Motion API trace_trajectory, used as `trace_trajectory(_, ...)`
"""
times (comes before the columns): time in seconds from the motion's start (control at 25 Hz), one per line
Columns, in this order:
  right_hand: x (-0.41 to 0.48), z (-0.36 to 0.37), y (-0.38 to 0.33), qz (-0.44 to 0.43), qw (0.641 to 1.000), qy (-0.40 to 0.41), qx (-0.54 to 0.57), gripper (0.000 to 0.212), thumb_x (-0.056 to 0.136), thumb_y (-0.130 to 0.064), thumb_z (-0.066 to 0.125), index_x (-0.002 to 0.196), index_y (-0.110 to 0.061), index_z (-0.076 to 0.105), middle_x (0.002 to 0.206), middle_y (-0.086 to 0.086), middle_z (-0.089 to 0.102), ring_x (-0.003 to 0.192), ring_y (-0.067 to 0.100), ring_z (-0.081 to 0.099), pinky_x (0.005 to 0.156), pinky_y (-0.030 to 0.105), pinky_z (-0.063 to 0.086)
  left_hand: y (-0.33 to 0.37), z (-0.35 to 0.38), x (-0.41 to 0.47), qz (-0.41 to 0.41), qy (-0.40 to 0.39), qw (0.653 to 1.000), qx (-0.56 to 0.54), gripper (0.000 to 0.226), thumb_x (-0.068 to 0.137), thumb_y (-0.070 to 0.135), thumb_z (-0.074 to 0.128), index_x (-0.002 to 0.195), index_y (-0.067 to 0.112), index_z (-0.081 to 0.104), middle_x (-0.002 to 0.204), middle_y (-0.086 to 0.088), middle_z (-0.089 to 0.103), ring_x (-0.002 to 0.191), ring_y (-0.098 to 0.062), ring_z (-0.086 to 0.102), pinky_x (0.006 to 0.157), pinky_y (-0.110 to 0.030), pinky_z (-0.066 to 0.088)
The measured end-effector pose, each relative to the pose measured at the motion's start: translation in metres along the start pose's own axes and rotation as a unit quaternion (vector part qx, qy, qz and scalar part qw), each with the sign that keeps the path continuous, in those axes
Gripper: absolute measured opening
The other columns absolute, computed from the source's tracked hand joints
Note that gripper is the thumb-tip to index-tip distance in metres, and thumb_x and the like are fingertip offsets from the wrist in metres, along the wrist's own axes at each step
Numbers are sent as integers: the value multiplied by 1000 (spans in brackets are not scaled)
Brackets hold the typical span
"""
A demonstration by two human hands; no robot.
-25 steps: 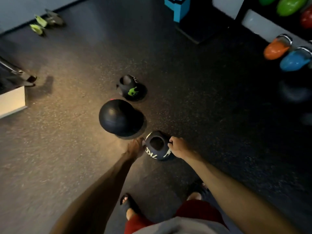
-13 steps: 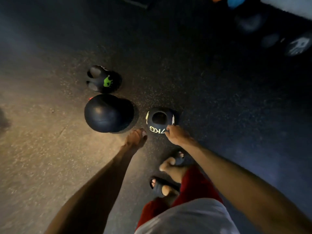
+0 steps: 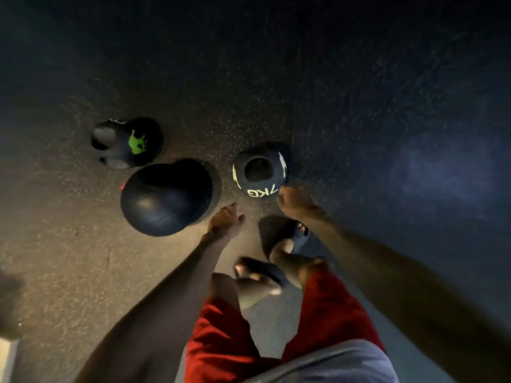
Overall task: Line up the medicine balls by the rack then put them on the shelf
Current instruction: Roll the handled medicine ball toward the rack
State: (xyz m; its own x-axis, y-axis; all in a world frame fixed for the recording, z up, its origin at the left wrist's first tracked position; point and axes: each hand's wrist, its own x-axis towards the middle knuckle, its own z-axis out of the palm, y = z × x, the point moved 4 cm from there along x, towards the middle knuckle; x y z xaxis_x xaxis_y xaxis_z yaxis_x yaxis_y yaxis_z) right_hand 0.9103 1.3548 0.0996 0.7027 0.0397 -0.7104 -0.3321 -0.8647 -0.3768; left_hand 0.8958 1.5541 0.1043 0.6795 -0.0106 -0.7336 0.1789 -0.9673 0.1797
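Three dark medicine balls lie on the speckled rubber floor. The 7KG ball (image 3: 261,172), with a handle hollow on top and pale lettering, is the one on the right. My right hand (image 3: 294,200) holds its near right edge with curled fingers. My left hand (image 3: 226,221) hovers off the ball with relaxed fingers, just right of the large plain black ball (image 3: 166,199). A smaller ball with a green logo and handle hollows (image 3: 127,142) sits just beyond the large one, at the left.
My feet in dark slides (image 3: 287,239) stand right behind the 7KG ball, below my red shorts. A pale edge (image 3: 7,357) shows at the bottom left corner. Dark rubber floor (image 3: 387,120) stretches to the right and beyond the balls.
The 7KG ball has moved forward until it sits level with the large ball. My left hand has come off it and my right hand stays on it. The rack has left the view.
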Motion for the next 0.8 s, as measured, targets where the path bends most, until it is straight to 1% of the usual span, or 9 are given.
trace_trajectory(0.08,27,23,16,22,999,5,26,35,104,-28,43,121,-3,60,124,23,62,119,38,58,97,44,45,-3,5,31,4,-11,1000,19,41,102,38,49,137,18,52,134,-13,60,120,-31,59,97,-39,47)
trace_trajectory(0.2,69,56,29,55,996,-17,63,37,101,-28,43,123,-1,56,123,27,61,117,41,59,96,47,47,-1,10,90,54,-11,998,41,37,103,33,48,138,20,48,132,-13,61,119,-32,59,90,-38,47)
trace_trajectory(0.28,104,87,39,88,993,-9,84,49,95,-36,39,130,-3,51,129,26,59,120,42,58,99,47,48,-6,22,134,76,-16,997,23,47,102,29,52,147,23,39,138,-16,56,125,-36,54,94,-41,45)
trace_trajectory(0.36,149,125,52,122,983,19,135,65,87,-46,34,142,-12,40,139,24,54,125,43,54,103,49,46,-18,43,190,95,-11,995,-14,59,99,28,57,152,24,31,142,-20,50,129,-39,49,100,-44,43)
trace_trajectory(0.48,212,169,60,177,962,57,201,65,99,-50,41,154,-19,23,145,29,44,133,45,44,107,52,39,-35,73,271,125,28,992,-14,68,97,33,60,154,24,24,150,-18,36,137,-38,38,110,-54,35)
trace_trajectory(0.6,267,206,70,225,931,111,267,76,100,-62,33,160,-26,3,159,27,22,145,45,26,115,59,29,-35,90,337,162,105,981,-4,69,97,46,55,156,29,22,157,-13,28,143,-35,27,115,-61,25)
trace_trajectory(0.68,303,228,73,225,909,168,309,80,96,-68,27,160,-31,-3,164,24,8,149,47,15,116,63,25,-34,102,376,199,147,969,-18,65,98,50,50,155,30,26,157,-11,32,145,-33,27,117,-61,22)
trace_trajectory(0.72,316,232,75,229,886,209,344,78,97,-65,30,160,-32,-3,164,24,7,149,46,14,116,63,25,-34,108,393,214,160,963,-35,62,99,51,49,154,29,30,154,-10,37,143,-33,31,116,-60,24)
trace_trajectory(0.8,335,233,82,235,837,303,391,72,100,-55,39,160,-31,8,163,23,15,147,44,20,116,61,25,-37,117,419,241,183,950,-79,55,99,52,47,148,27,41,144,-8,47,134,-31,42,111,-57,33)
